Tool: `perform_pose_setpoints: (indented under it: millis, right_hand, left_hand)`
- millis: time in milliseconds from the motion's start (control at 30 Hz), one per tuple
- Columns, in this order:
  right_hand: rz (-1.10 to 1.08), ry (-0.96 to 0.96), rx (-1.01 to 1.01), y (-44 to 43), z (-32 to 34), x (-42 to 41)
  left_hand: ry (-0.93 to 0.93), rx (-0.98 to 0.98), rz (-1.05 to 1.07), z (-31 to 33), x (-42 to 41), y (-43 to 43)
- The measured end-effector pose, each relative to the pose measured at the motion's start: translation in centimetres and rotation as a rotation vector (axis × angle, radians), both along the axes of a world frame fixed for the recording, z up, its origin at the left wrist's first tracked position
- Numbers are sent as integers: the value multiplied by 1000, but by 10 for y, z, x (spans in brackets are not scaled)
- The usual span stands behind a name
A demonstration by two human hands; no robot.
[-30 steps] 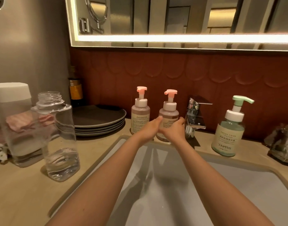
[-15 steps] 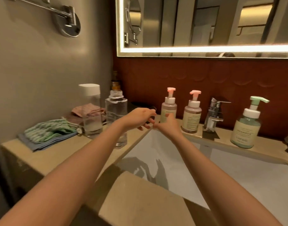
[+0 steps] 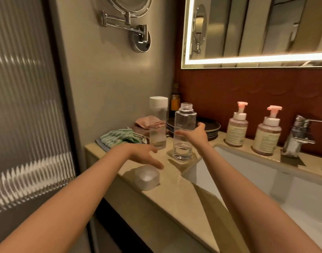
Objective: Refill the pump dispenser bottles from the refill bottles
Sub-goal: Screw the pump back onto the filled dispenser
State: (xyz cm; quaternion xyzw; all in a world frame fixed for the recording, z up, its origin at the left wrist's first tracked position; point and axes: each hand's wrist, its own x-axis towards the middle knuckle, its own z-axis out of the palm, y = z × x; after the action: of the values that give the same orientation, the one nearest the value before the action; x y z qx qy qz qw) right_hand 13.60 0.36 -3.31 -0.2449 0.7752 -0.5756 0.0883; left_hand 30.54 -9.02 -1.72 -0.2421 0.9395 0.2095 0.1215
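Early, I judge — the uncapped clear plastic refill bottle (image 3: 184, 136) stands beside the right hand (image 3: 195, 136), its grip spread, the left hand (image 3: 144, 155) spread above a frosted round cap (image 3: 147, 177) — both pink-pump dispenser bottles (image 3: 237, 127) (image 3: 268, 136) unopened.

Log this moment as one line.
left hand: open, over loose cap | right hand: open, beside uncapped clear bottle | pump bottles: pumps on, untouched

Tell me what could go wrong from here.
1. The uncapped clear bottle stands by the sink; the open right hand beside it might tip it and spill its liquid.
2. The loose cap lies near the counter edge under the left hand; a brush could knock it off.
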Motion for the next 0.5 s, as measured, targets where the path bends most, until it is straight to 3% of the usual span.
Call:
perform_pose_setpoints:
  millis: [167,300,400,500]
  right_hand:
    - [-55,26,38,-10,0,6]
    - [-4,88,110,-10,1,9]
    - [36,108,130,-7,1,11]
    - [118,96,149,-4,-1,14]
  left_hand:
    - [-124,-82,17,-22,9,-7]
    - [-85,-131,12,-22,7,-6]
    - [132,-111,100,-13,6,-7]
    - [559,9,255,7,3,-11]
